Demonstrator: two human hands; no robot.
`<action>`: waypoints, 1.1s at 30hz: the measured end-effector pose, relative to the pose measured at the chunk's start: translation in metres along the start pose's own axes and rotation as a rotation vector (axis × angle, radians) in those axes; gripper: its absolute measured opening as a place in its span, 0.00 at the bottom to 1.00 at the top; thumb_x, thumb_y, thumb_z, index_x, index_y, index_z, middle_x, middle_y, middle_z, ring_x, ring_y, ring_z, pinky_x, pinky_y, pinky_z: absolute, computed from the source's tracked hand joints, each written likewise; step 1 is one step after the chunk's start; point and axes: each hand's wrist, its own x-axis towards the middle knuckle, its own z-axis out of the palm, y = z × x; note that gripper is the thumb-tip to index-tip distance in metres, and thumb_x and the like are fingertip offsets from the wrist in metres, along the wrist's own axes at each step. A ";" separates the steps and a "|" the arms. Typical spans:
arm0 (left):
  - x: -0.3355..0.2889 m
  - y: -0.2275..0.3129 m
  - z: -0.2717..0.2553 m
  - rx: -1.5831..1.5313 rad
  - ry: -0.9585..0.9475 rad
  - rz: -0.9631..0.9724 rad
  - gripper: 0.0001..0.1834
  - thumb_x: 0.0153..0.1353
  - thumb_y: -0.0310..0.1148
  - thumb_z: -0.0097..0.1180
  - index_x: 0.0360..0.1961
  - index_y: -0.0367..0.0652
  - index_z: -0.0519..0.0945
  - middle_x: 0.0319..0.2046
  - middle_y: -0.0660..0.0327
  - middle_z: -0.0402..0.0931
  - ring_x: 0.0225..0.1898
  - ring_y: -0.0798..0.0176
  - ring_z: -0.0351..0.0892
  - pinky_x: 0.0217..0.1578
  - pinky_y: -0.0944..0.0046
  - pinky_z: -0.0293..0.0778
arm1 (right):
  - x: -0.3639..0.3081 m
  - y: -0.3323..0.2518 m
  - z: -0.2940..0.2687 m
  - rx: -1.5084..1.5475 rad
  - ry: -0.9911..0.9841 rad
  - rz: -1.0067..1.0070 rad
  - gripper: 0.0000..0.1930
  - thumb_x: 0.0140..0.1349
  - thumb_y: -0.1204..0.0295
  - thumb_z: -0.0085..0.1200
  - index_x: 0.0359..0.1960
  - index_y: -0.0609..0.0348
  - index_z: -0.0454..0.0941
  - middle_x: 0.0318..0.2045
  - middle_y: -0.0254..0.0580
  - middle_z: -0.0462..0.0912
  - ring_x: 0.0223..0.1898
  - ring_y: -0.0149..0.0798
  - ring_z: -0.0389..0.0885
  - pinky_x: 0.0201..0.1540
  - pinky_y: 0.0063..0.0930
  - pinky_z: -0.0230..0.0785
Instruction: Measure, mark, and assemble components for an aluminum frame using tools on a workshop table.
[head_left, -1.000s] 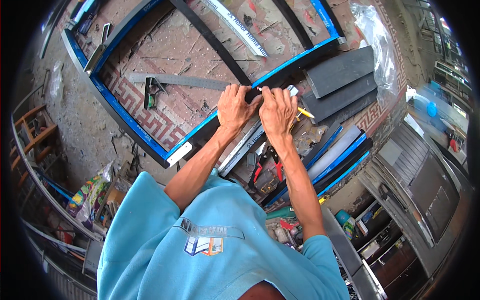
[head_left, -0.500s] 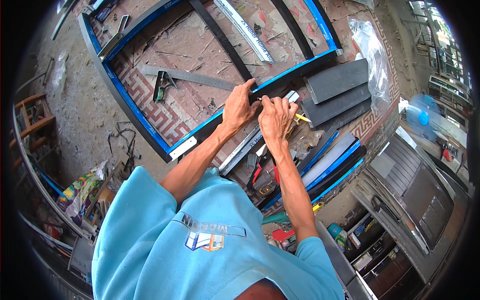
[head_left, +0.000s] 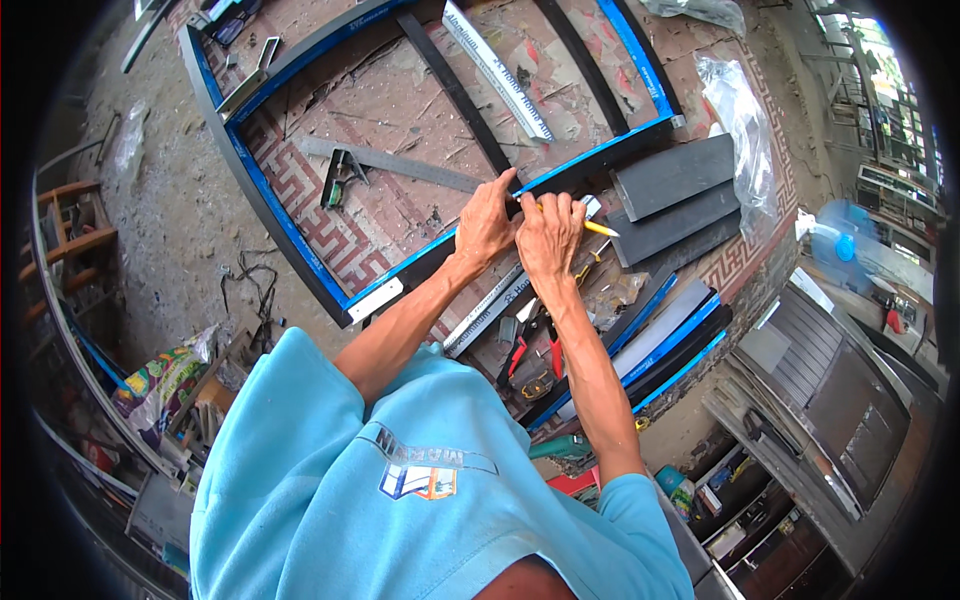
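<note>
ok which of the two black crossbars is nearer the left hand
The left crossbar: its near end lies by the left hand; the right crossbar ends farther off.

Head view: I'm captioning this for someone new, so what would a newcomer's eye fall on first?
Probably the light-blue shirt, filling the lower middle. Next, the dark frame with bright blue edging, spread across the upper middle. At its near side, the left hand and right hand sit close together, a yellow pencil jutting from the right one.
</note>
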 end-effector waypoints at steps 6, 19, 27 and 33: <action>-0.003 0.003 0.000 0.094 -0.017 0.063 0.33 0.46 0.31 0.63 0.56 0.41 0.67 0.32 0.52 0.71 0.39 0.48 0.72 0.39 0.54 0.71 | -0.005 -0.001 0.002 -0.049 0.009 0.056 0.04 0.53 0.72 0.48 0.27 0.55 0.76 0.25 0.41 0.74 0.34 0.42 0.70 0.41 0.39 0.59; -0.004 -0.018 -0.021 0.482 -0.298 0.272 0.30 0.48 0.26 0.54 0.56 0.46 0.67 0.39 0.51 0.69 0.44 0.46 0.72 0.41 0.50 0.71 | -0.201 -0.056 -0.047 0.473 -0.133 0.910 0.19 0.52 0.59 0.62 0.43 0.53 0.80 0.39 0.51 0.82 0.40 0.51 0.80 0.41 0.38 0.72; -0.010 -0.026 -0.092 0.441 -0.277 0.270 0.30 0.46 0.29 0.63 0.54 0.48 0.71 0.38 0.53 0.72 0.45 0.47 0.73 0.45 0.55 0.70 | -0.341 -0.088 -0.080 0.537 -0.172 1.281 0.20 0.51 0.65 0.61 0.47 0.54 0.78 0.40 0.51 0.82 0.43 0.50 0.81 0.45 0.38 0.71; -0.049 -0.045 -0.122 0.620 -0.144 0.118 0.31 0.49 0.29 0.62 0.57 0.46 0.67 0.46 0.52 0.73 0.50 0.49 0.71 0.52 0.50 0.64 | -0.347 -0.082 -0.064 0.648 -0.218 0.963 0.20 0.51 0.69 0.58 0.48 0.59 0.77 0.42 0.54 0.81 0.46 0.52 0.79 0.49 0.38 0.69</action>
